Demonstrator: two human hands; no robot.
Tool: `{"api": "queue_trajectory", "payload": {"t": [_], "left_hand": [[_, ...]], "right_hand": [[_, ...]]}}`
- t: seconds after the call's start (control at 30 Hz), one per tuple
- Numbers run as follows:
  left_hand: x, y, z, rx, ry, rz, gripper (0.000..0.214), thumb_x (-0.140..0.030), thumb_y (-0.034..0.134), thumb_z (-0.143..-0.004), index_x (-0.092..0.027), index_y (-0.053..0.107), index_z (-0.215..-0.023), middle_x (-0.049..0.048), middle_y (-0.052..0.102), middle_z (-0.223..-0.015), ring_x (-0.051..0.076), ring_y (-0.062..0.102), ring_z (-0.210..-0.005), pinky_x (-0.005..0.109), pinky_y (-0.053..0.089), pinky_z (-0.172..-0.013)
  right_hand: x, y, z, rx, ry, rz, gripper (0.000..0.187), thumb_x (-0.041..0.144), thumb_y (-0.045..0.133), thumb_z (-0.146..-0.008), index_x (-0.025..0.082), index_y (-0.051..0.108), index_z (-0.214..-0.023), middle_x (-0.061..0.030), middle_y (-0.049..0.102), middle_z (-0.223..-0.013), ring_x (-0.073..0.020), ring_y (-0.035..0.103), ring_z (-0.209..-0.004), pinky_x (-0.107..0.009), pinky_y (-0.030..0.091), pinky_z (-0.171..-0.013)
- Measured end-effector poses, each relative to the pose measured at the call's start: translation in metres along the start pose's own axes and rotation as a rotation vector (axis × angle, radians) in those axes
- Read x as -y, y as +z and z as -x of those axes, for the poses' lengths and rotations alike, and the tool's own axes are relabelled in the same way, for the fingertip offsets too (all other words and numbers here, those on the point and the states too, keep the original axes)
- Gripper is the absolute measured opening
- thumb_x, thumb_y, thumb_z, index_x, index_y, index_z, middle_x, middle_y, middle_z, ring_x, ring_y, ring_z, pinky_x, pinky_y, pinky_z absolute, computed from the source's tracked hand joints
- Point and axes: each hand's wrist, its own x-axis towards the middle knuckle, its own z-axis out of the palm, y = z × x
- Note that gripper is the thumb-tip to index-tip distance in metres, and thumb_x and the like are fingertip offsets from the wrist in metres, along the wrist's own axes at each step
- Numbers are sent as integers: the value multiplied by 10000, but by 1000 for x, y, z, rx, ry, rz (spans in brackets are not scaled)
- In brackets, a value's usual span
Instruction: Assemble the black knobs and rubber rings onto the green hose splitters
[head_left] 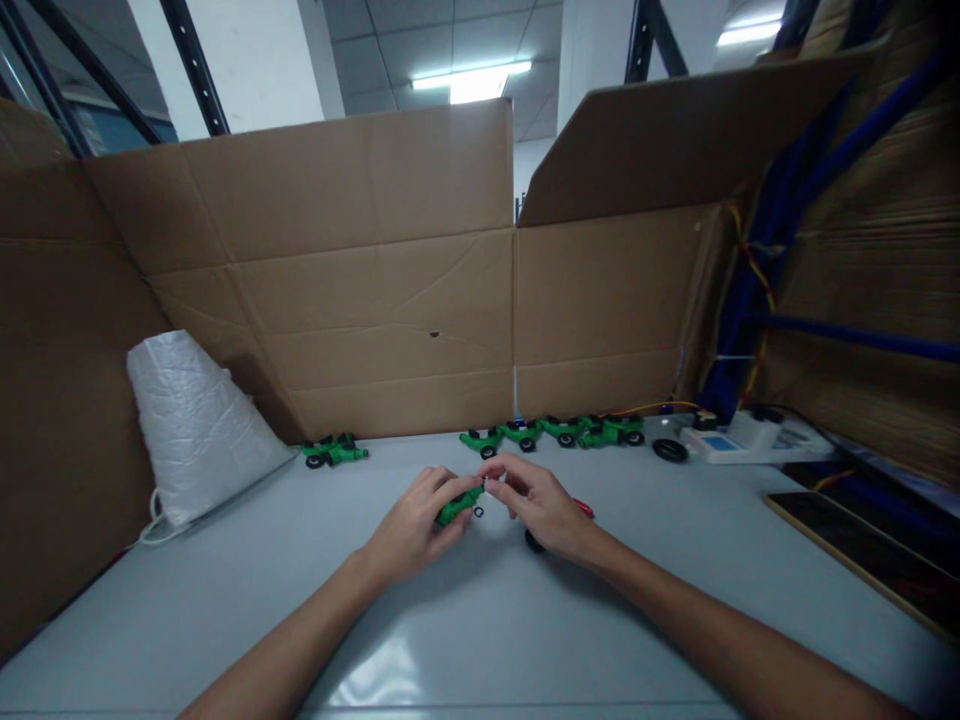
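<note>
My left hand point(421, 522) is closed around a green toy car point(454, 508) a little above the table, with the fingers hiding part of its body. Close to the car's right end, a small black ring point(478, 512) shows below the fingertips. My right hand point(538, 502) pinches at the same end of the car, and whatever lies between thumb and finger is too small to make out. A red piece point(583, 509) and a black round piece point(534, 541) lie beside my right hand, both partly covered by it.
Several green toy cars point(564, 432) stand along the back, and another green car point(334, 451) sits left. A black ring point(670, 450) lies near a white power strip point(757, 440). Cardboard walls point(390, 300) enclose the table; a silvery bag point(196, 430) leans at left.
</note>
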Motion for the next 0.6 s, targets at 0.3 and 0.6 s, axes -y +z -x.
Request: {"api": "queue_trajectory", "payload": {"t": [0.3,0.6], "left_hand": [[1,0,0,-15,-3,21,404,-250,577,-1068,-260,565,-1472,112,652,-1163,257,613,-1090,413,519,-978],[1,2,1,-35,-56,109,393,-270,591,-1061,-262,605,-1454,106,663,-1161,254,630,-1096,402,520,-990]], "right_hand": [[-6,0,-1,39,55,-86,335,542,607,-1043,236,688,-1153,-20,680,-976,-150,577,-664,-284,459,-607],[-3,-2,-1,58,41,-42,229,436,610,-1044,237,674,-1137,-19,676,-999,-155,586,-685,-287,470,-630]]}}
